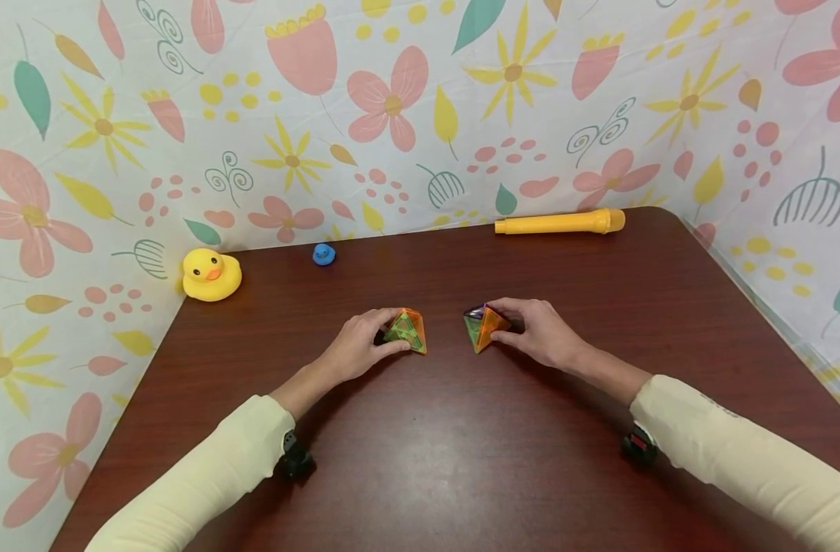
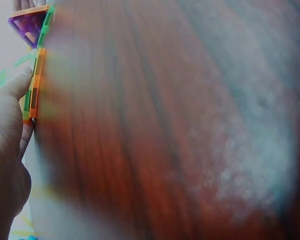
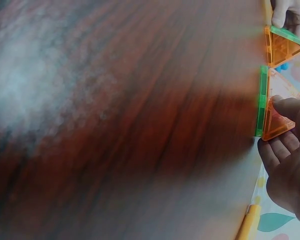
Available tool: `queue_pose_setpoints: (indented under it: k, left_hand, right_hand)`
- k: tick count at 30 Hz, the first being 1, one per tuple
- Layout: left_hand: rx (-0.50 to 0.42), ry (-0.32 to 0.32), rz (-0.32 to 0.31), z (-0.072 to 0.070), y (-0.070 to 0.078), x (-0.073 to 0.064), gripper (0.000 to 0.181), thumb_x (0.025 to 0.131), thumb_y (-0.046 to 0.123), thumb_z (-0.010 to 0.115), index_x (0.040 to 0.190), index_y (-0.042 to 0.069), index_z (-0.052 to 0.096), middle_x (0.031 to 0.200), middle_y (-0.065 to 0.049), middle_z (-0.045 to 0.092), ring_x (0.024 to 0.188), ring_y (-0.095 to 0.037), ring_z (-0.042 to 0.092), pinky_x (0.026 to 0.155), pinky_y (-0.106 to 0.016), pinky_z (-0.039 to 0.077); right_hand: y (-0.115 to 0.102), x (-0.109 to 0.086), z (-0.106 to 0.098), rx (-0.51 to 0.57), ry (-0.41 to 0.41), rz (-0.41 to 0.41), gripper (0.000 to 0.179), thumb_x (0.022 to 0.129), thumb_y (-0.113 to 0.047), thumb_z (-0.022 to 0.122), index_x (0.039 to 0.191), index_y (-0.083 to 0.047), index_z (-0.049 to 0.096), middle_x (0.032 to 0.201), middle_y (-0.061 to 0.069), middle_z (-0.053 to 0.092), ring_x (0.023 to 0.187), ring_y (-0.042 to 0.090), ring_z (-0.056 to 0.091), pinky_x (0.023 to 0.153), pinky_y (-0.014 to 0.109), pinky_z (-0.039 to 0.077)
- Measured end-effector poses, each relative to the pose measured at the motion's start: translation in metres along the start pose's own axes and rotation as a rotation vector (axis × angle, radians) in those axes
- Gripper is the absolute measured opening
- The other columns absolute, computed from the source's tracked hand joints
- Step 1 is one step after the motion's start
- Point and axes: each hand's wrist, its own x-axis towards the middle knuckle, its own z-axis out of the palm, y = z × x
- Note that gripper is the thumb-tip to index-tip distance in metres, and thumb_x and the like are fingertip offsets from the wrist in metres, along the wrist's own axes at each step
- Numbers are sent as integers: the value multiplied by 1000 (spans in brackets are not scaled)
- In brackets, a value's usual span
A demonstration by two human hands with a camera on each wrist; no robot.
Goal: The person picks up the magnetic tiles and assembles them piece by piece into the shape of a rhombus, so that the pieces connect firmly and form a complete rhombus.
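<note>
Between the thumb and fingers of my left hand (image 1: 362,342) is a small pyramid of translucent green and orange magnetic tiles (image 1: 408,331). My right hand (image 1: 540,331) grips a second magnetic-tile pyramid (image 1: 485,328), with green, orange and purple faces. Both stand near the middle of the table with a gap between them. In the left wrist view my left thumb lies against the green and orange pyramid (image 2: 35,85). The right wrist view shows my right thumb and fingers around the other pyramid (image 3: 272,107). My fingers partly hide the outer faces of both.
A yellow rubber duck (image 1: 211,274) sits at the table's back left corner, with a small blue duck (image 1: 323,254) to its right. Along the back right edge lies a yellow toy microphone (image 1: 559,222). The brown table (image 1: 420,460) meets a flower-patterned cloth (image 1: 392,138) behind it.
</note>
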Motion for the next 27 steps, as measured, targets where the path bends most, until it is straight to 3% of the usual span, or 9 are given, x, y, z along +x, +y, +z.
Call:
queue_pose_setpoints:
  k: [10, 27]
  left_hand:
    - [-14, -32, -4, 3, 7, 3, 62, 98, 32, 80, 148, 3, 59, 126, -10, 70, 106, -22, 67, 89, -42, 58]
    - [-9, -32, 30, 10, 12, 10, 59, 98, 35, 79, 146, 5, 62, 125, -7, 70, 104, -19, 66, 86, -38, 58]
  right_hand:
    - [-4, 3, 4, 2, -7, 1, 52, 91, 2, 82, 140, 5, 64, 129, 19, 71, 120, 33, 70, 98, 48, 58]
    - [-10, 6, 9, 9, -1, -1, 52, 91, 0, 84, 139, 5, 64, 129, 20, 71, 120, 35, 70, 98, 48, 58]
